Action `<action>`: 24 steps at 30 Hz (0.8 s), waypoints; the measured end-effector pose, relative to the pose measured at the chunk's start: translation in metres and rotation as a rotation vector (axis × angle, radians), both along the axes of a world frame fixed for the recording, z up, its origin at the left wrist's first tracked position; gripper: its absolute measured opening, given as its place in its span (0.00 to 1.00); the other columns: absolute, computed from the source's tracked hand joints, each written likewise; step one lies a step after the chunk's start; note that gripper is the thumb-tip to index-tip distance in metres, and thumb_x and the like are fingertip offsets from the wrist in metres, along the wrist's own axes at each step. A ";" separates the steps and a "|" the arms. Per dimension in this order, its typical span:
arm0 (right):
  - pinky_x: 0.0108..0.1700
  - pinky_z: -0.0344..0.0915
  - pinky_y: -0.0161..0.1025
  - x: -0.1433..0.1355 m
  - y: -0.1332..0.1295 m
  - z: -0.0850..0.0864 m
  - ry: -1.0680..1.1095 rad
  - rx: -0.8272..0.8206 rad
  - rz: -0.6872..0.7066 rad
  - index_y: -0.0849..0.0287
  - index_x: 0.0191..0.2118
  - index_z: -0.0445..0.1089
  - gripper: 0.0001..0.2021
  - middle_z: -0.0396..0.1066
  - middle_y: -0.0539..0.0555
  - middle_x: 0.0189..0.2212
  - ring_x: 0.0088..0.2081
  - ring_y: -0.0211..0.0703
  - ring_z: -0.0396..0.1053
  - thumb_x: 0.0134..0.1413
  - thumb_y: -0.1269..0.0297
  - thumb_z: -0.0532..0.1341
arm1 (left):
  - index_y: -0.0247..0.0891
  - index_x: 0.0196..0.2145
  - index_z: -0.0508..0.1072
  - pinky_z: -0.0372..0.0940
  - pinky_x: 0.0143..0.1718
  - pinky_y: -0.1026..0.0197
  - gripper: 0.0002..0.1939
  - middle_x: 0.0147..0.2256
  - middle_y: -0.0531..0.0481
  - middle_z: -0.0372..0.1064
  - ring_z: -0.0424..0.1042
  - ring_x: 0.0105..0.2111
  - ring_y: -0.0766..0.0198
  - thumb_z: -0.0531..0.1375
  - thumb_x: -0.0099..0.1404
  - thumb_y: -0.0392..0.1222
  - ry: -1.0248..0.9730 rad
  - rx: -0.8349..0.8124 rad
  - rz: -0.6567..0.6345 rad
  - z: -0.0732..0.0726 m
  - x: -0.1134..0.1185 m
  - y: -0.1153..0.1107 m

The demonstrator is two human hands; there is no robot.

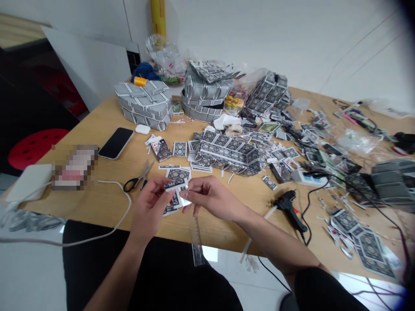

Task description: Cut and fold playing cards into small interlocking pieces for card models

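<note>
My left hand (pixel 149 207) is closed, its thumb and fingers pinching a playing card with a dark patterned back. My right hand (pixel 214 196) is closed too, thumb and fingertips on a pale, shiny edge of the same card or of a piece against it; I cannot tell which. Just beyond my hands lie loose patterned playing cards (pixel 178 175). A transparent ruler (pixel 197 248) hangs over the table's front edge below my right hand. Black-handled scissors (pixel 139 176) rest open beyond my left hand.
A box made of folded cards (pixel 228 151) stands mid-table. Behind it are grey lidded baskets (pixel 145 103). A black glue gun (pixel 291 211) with its cord lies at right, near scattered card scraps. A phone (pixel 116 142) and a white cable (pixel 128 207) are at left.
</note>
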State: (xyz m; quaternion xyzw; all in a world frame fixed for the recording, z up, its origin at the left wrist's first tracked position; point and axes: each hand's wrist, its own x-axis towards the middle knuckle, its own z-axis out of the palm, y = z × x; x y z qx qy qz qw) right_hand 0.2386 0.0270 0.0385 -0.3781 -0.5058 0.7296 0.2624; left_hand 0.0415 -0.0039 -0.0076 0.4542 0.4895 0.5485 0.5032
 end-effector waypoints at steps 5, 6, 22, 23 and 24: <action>0.27 0.75 0.29 0.000 -0.001 -0.001 -0.045 0.000 -0.008 0.60 0.33 0.74 0.21 0.81 0.52 0.31 0.32 0.40 0.82 0.55 0.46 0.76 | 0.37 0.35 0.78 0.68 0.28 0.69 0.15 0.29 0.53 0.73 0.71 0.27 0.69 0.68 0.70 0.53 -0.004 0.026 -0.112 0.001 -0.001 0.001; 0.27 0.75 0.30 0.000 -0.001 -0.001 -0.052 -0.001 -0.006 0.60 0.33 0.74 0.22 0.80 0.52 0.31 0.32 0.41 0.82 0.55 0.45 0.76 | 0.37 0.35 0.78 0.67 0.28 0.69 0.15 0.28 0.54 0.72 0.70 0.27 0.69 0.68 0.71 0.52 -0.011 0.025 -0.123 0.001 -0.001 0.001; 0.28 0.76 0.35 -0.001 -0.003 -0.002 -0.094 0.067 -0.012 0.60 0.32 0.74 0.23 0.79 0.54 0.30 0.32 0.44 0.80 0.60 0.42 0.71 | 0.37 0.32 0.76 0.65 0.27 0.70 0.10 0.26 0.56 0.69 0.69 0.25 0.70 0.66 0.71 0.44 0.017 0.010 -0.236 0.006 -0.012 0.005; 0.27 0.76 0.35 -0.001 -0.003 -0.003 -0.117 0.093 -0.018 0.60 0.32 0.74 0.23 0.78 0.54 0.29 0.31 0.44 0.80 0.60 0.42 0.71 | 0.37 0.32 0.76 0.65 0.26 0.70 0.10 0.26 0.56 0.70 0.69 0.24 0.70 0.66 0.71 0.43 0.027 0.012 -0.240 0.007 -0.012 0.006; 0.27 0.75 0.34 -0.001 -0.003 -0.004 -0.141 0.123 -0.026 0.59 0.31 0.73 0.22 0.77 0.53 0.28 0.29 0.43 0.78 0.60 0.43 0.71 | 0.37 0.32 0.76 0.65 0.26 0.70 0.09 0.26 0.56 0.70 0.69 0.24 0.70 0.66 0.70 0.42 0.040 0.014 -0.247 0.007 -0.013 0.006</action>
